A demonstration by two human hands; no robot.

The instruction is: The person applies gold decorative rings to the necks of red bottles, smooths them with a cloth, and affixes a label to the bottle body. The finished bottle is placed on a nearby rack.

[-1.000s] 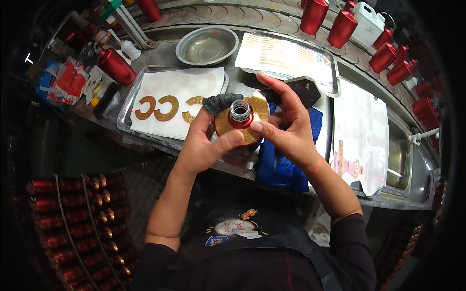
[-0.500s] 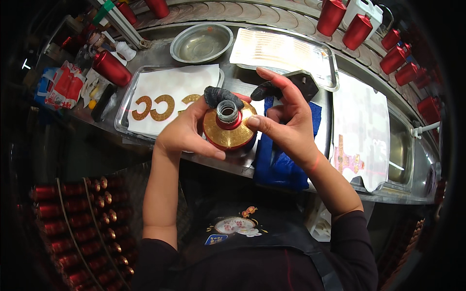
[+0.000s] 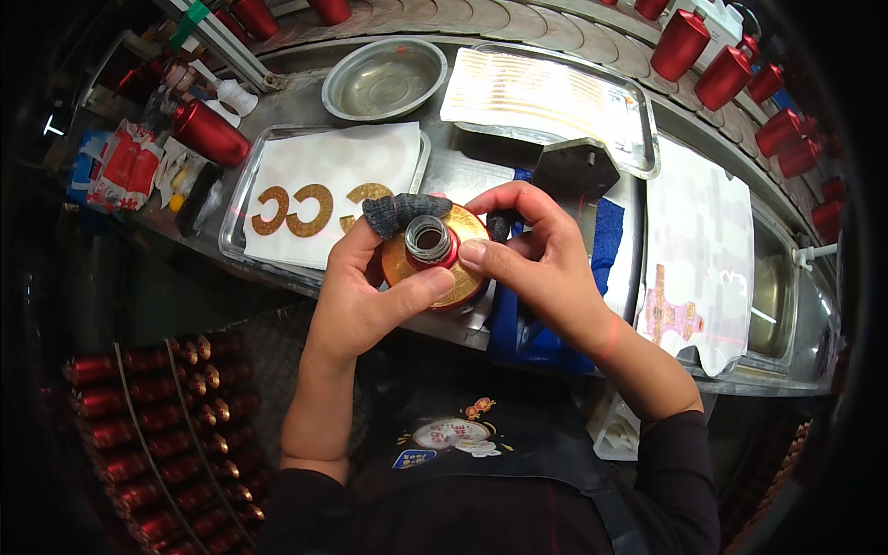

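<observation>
Both my hands hold a red bottle [image 3: 465, 225], its open threaded glass neck tilted up toward me. A gold ring-shaped label covers its shoulder. My left hand [image 3: 356, 301] wraps the left side, with the thumb on the gold label and a dark grey knitted finger cover behind the neck. My right hand [image 3: 548, 264] closes on the right side, its thumb pressed by the base of the neck and its index finger curled over the rim. Left of the bottle, C-shaped gold labels [image 3: 313, 210] lie on a white sheet [image 3: 324, 153] in a metal tray [image 3: 231, 217].
A metal bowl [image 3: 384, 79] and a tray of striped gold labels [image 3: 541, 88] stand behind. A blue cloth [image 3: 532, 338] and a black angular block [image 3: 578, 169] are close by my right hand. Red bottles line the conveyor [image 3: 481, 20]; more fill a rack [image 3: 171, 435] at lower left.
My right hand has come down from a raised, spread pose onto the bottle's shoulder. My left thumb has moved up onto the gold label. The view has shifted slightly.
</observation>
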